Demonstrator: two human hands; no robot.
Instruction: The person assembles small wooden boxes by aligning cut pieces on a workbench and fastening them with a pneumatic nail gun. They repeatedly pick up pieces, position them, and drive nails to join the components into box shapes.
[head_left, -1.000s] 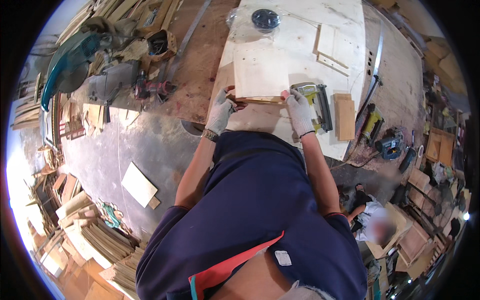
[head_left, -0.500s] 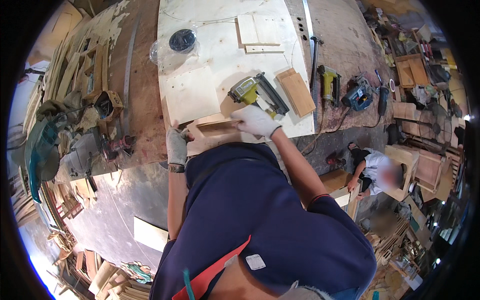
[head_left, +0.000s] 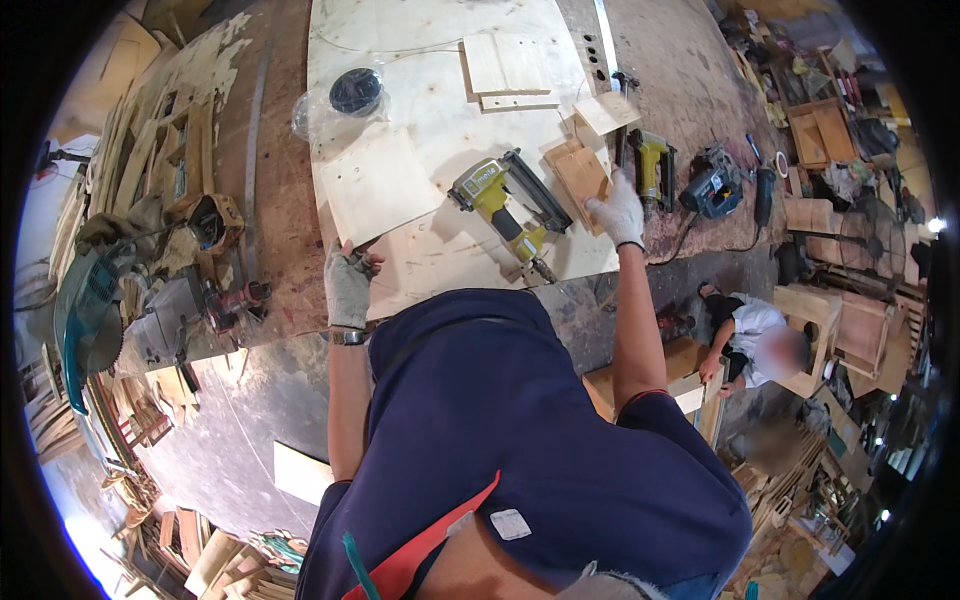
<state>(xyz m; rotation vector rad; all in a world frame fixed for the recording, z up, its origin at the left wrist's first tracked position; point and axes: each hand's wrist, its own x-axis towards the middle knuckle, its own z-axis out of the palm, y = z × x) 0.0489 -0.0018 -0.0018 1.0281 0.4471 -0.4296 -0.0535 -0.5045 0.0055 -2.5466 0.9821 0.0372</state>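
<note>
My left hand (head_left: 349,287), in a fingertip-less pale glove, is at the near edge of the bench. Its fingers are loosely bent and apart beside a pale plywood panel (head_left: 382,188), with nothing visible in them. Over on the right, my gloved right hand (head_left: 620,211) has its fingers closed at the near end of the brown wooden boards (head_left: 578,178); its grip is partly hidden. A small pale board (head_left: 606,113) lies aslant at their far end. Between my hands lies a green-and-black nail gun (head_left: 508,203).
Right of the boards are another nail gun (head_left: 652,168) and a blue jigsaw (head_left: 715,185). A plastic-wrapped black disc (head_left: 357,91) and thin boards (head_left: 506,66) are farther back. A mitre saw (head_left: 92,310) stands left. A co-worker (head_left: 752,335) sits at lower right.
My hands held a small wooden frame at the bench edge; it is gone from there. My right hand has moved right to the brown boards, where a small pale board now shows.
</note>
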